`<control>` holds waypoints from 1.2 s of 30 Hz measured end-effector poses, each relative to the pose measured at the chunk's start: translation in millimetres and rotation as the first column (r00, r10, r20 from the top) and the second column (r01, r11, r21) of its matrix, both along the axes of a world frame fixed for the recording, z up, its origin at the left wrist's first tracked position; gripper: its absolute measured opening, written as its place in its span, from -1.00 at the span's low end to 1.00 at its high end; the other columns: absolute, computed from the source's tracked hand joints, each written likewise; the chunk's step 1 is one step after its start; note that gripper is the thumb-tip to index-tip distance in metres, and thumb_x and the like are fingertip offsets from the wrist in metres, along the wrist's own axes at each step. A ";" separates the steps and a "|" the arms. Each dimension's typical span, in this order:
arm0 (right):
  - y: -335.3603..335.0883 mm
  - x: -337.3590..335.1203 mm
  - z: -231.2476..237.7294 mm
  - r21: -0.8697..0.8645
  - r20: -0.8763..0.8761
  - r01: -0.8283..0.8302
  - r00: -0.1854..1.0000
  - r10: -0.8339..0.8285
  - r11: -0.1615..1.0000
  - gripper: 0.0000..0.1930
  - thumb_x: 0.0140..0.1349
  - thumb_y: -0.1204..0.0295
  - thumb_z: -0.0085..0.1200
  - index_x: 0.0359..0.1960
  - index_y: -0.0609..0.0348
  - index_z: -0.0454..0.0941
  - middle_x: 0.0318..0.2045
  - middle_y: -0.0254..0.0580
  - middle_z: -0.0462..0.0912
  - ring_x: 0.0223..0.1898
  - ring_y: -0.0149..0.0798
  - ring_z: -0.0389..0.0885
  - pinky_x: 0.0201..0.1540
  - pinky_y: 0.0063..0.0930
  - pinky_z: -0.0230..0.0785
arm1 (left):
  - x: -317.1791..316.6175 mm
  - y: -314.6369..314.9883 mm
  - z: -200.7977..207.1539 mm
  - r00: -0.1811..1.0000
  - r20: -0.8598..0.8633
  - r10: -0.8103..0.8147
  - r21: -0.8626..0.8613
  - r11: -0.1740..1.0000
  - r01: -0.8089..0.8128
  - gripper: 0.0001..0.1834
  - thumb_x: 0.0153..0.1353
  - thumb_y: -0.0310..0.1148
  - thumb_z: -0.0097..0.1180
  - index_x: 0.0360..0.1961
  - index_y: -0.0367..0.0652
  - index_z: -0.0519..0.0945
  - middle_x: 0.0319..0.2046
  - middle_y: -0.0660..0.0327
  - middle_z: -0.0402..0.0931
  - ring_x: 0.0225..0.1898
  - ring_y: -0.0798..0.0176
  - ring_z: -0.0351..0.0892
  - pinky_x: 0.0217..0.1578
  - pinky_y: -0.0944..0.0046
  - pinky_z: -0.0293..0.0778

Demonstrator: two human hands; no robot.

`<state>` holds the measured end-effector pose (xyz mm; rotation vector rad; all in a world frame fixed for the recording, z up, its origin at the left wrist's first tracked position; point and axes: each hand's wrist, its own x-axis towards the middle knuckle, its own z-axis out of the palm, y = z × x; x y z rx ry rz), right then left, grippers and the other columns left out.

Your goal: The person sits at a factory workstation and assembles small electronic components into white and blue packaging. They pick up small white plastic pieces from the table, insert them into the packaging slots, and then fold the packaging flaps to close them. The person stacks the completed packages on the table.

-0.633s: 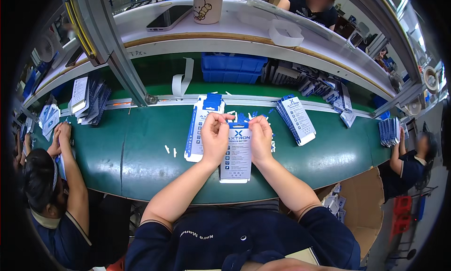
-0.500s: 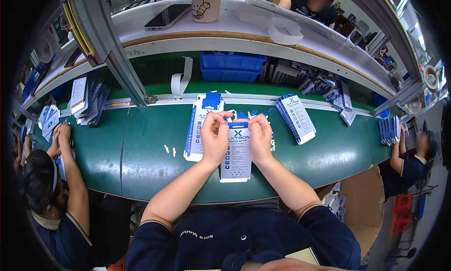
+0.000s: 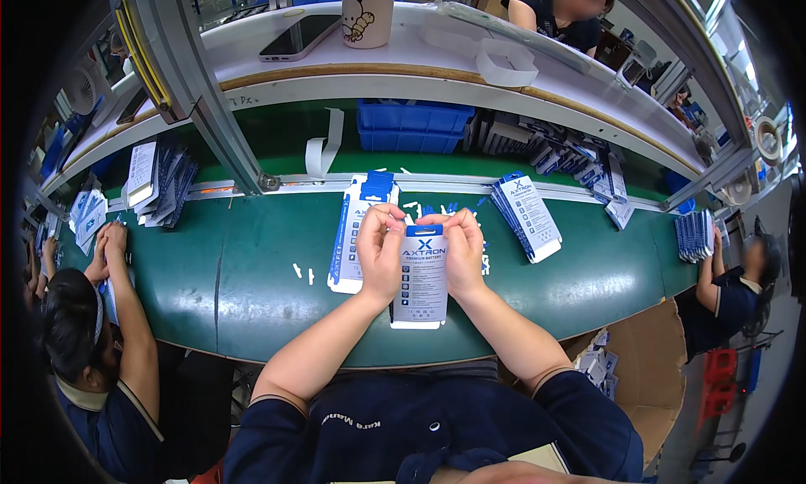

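Observation:
Close in front of me, a flattened white and blue cardboard box [image 3: 424, 282] hangs upright between my hands, its blue hang tab at the top. My left hand [image 3: 382, 249] is closed at the tab's left corner, thumb and forefinger pinched there. My right hand [image 3: 463, 251] grips the right top edge, fingers curled behind the card. Just behind my left hand lies a stack of similar flat boxes [image 3: 346, 253]. Small white and blue card scraps [image 3: 428, 209] lie beyond my hands, partly hidden by them. Two white slivers [image 3: 311, 277] rest left of the stack.
A fanned pile of flat boxes [image 3: 529, 219] lies to the right. Blue bins [image 3: 411, 127] stand under the shelf [image 3: 420, 77], which carries a phone [image 3: 300, 37] and a cup [image 3: 368, 18]. An open carton [image 3: 646, 366] sits at lower right. Co-workers sit on both sides.
My hands have shifted very slightly, and the fingers of my left hand have moved at the tab. The box stays in both hands.

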<state>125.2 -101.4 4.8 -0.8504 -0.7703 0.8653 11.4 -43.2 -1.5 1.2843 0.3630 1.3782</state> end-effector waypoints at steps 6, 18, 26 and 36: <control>0.6 -1.2 1.0 0.015 0.008 0.025 1.000 -0.026 1.000 -0.93 0.32 0.54 -0.24 -0.36 0.17 0.22 -0.28 0.10 0.60 -0.32 -0.33 0.58 -0.24 -0.50 0.47 | -0.1 -0.9 3.8 0.998 0.021 -0.061 -0.070 0.996 0.062 -0.97 0.11 -0.54 -0.17 -0.40 -0.23 0.33 -0.31 0.16 0.39 -0.35 0.43 0.33 -0.23 0.45 0.26; -1.7 -3.2 6.1 0.101 -0.121 -0.021 0.992 0.033 0.995 -0.80 0.35 0.40 -0.28 -0.46 0.15 0.22 -0.30 0.16 0.59 -0.38 -0.31 0.55 -0.27 -0.50 0.48 | 1.7 1.3 4.4 1.000 0.003 -0.024 0.001 1.000 0.024 -0.91 0.21 -0.44 -0.08 -0.39 -0.22 0.32 -0.32 0.20 0.35 -0.38 0.45 0.29 -0.27 0.46 0.26; -2.8 -2.9 9.8 0.095 0.151 0.059 0.986 -0.073 0.994 -0.57 0.36 0.04 -0.21 -0.49 0.15 0.24 -0.33 -0.07 0.57 -0.42 -0.48 0.50 -0.32 -0.62 0.40 | 0.7 -1.1 0.2 0.997 -0.043 0.064 0.214 0.975 -0.053 -0.61 0.37 -0.13 -0.14 -0.51 -0.19 0.31 -0.29 0.20 0.31 -0.34 0.39 0.35 -0.23 0.40 0.31; 6.7 9.2 5.1 -0.168 0.109 0.101 0.991 -0.084 0.981 -0.64 0.32 0.12 -0.06 -0.49 0.13 0.33 -0.51 -0.35 0.50 -0.49 -0.61 0.37 -0.43 -0.70 0.24 | 3.4 -5.2 13.6 0.989 -0.012 -0.147 -0.123 0.982 0.145 -0.89 0.20 -0.49 0.05 -0.41 -0.28 0.41 -0.34 0.21 0.40 -0.31 0.40 0.39 -0.30 0.40 0.34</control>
